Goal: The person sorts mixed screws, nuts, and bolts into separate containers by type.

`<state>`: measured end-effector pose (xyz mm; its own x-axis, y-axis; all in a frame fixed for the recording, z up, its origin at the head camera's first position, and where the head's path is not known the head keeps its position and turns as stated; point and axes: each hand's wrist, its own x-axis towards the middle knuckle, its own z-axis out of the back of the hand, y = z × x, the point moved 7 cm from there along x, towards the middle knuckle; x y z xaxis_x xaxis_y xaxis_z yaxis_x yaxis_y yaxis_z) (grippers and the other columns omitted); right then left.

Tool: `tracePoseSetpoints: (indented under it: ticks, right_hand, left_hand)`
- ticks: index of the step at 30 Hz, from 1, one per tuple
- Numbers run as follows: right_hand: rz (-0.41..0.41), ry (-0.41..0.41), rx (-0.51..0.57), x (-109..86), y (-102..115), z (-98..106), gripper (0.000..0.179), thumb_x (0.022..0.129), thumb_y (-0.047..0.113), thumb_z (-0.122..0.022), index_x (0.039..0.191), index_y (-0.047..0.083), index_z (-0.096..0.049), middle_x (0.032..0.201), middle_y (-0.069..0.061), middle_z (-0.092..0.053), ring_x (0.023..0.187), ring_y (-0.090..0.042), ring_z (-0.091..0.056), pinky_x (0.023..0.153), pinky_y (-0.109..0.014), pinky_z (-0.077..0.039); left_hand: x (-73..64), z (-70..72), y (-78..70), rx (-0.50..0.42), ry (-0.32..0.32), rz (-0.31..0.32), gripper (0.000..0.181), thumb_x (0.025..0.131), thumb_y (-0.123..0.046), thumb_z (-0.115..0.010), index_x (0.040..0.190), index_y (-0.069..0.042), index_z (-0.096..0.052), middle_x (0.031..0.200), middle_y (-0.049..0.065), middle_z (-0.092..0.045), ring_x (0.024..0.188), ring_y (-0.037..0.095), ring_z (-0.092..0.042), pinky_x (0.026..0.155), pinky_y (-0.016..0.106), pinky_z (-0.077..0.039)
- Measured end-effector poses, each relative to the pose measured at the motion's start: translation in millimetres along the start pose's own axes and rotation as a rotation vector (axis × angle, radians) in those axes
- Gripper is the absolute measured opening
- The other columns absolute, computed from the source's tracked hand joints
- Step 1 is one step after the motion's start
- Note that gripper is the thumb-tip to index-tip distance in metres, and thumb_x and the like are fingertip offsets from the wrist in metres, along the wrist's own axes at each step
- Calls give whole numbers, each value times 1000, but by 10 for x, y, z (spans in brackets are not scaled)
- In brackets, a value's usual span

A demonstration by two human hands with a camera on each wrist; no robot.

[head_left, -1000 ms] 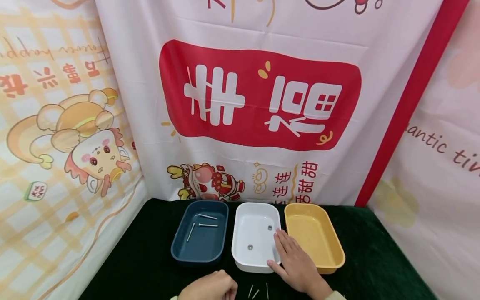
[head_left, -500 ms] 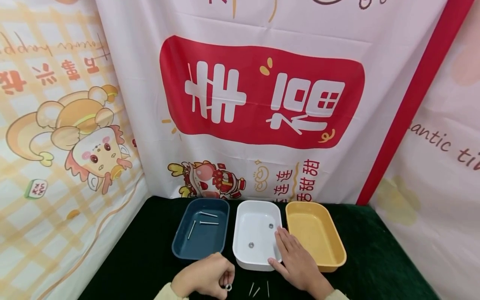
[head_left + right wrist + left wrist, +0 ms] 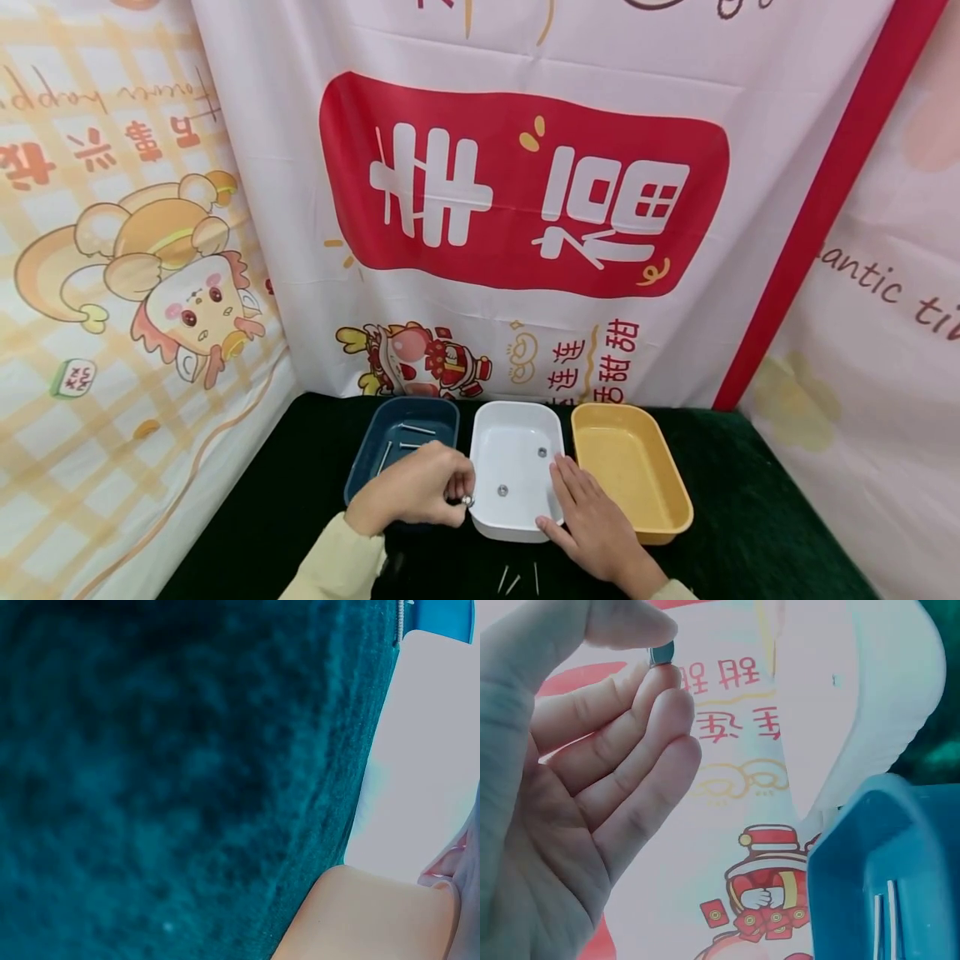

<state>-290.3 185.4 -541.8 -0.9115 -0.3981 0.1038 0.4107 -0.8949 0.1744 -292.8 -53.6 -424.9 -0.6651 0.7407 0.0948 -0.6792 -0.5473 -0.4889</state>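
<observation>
My left hand (image 3: 416,492) pinches a small metal nut (image 3: 661,654) between thumb and index finger, beside the left rim of the white tray (image 3: 517,427). Two more nuts lie inside that tray, one at the back right (image 3: 542,452) and one toward the front (image 3: 502,490). The fingers of my right hand (image 3: 592,517) are straight and rest on the white tray's right edge. Left of it stands the blue tray (image 3: 390,412), partly covered by my left hand, with several long screws visible inside.
A yellow tray (image 3: 630,467) stands right of the white one. Several screws (image 3: 513,579) lie on the dark green cloth (image 3: 757,517) in front of the trays. Printed fabric hangs behind (image 3: 675,350) and on both sides.
My left hand has come up from the cloth at the front with the nut, to the gap between blue and white trays. The right hand stays against the white tray.
</observation>
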Motion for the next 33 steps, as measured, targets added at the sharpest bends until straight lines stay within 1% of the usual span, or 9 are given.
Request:
tracePoseSetpoints:
  ticks: [4, 8, 15, 20, 22, 24, 27, 29, 33]
  right_hand:
    - [-2, 1, 1, 0, 3, 5, 90, 103, 71, -42, 168, 11, -27, 178, -6, -22, 165, -26, -21, 132, -51, -25]
    - [-2, 6, 7, 2, 9, 10, 90, 103, 71, -43, 168, 11, -27, 178, -6, -22, 165, -27, -21, 132, -52, -25]
    - [-5, 2, 10, 7, -1, 1, 89, 103, 70, -43, 168, 11, -27, 178, -6, -23, 165, -27, -21, 132, -53, -25]
    - [-6, 4, 8, 10, -6, -12, 90, 103, 71, -42, 167, 10, -28, 177, -7, -24, 164, -28, -22, 132, -54, -26]
    - [-7, 6, 0, 12, -9, -18, 90, 103, 72, -41, 167, 10, -28, 177, -7, -24, 164, -28, -22, 132, -54, -26]
    - [-7, 7, -2, 13, -10, -24, 91, 103, 73, -40, 167, 10, -27, 177, -7, -23, 164, -28, -22, 132, -54, -25]
    - [-8, 9, 3, 10, -6, -26, 90, 103, 72, -41, 168, 11, -27, 178, -6, -23, 165, -27, -21, 132, -53, -26]
    - [-7, 10, 9, 9, -7, -28, 90, 103, 71, -42, 168, 11, -27, 178, -5, -22, 165, -27, -21, 132, -53, -25]
    - [-2, 10, 3, 13, -12, -28, 89, 103, 70, -42, 168, 11, -26, 178, -5, -21, 165, -27, -19, 132, -53, -25]
  left_hand:
    - [116, 78, 34, -16, -5, 7, 12, 81, -13, -83, 85, -16, -72, 77, -6, -69, 69, 4, -61, 65, 16, -54]
    - [232, 116, 56, -16, -26, 6, 12, 81, -11, -82, 85, -16, -72, 79, 1, -72, 67, 3, -60, 64, 16, -54]
    - [440, 174, 109, 65, -151, 42, 12, 80, -12, -79, 84, -18, -70, 77, -5, -68, 66, -1, -55, 63, 16, -52]
    - [565, 129, 212, 89, -175, 112, 11, 81, -12, -80, 86, -17, -71, 79, -5, -68, 68, 3, -57, 65, 19, -54]
    - [598, 88, 261, 105, -159, 155, 15, 82, -14, -81, 96, -13, -74, 88, -2, -71, 75, 6, -59, 71, 23, -57]
    - [610, 42, 305, 128, -137, 196, 29, 84, -18, -82, 111, -9, -74, 103, 2, -72, 86, 10, -61, 81, 28, -60]
    - [587, -25, 345, 153, -109, 238, 54, 86, -26, -85, 134, -7, -67, 125, 6, -68, 104, 15, -63, 96, 36, -60]
    - [549, -46, 349, 153, -102, 247, 62, 86, -29, -86, 140, -8, -63, 133, 7, -66, 112, 17, -64, 101, 39, -59]
    - [450, -41, 309, 133, -93, 237, 60, 89, -29, -83, 142, -9, -62, 138, 6, -65, 117, 18, -64, 106, 42, -58]
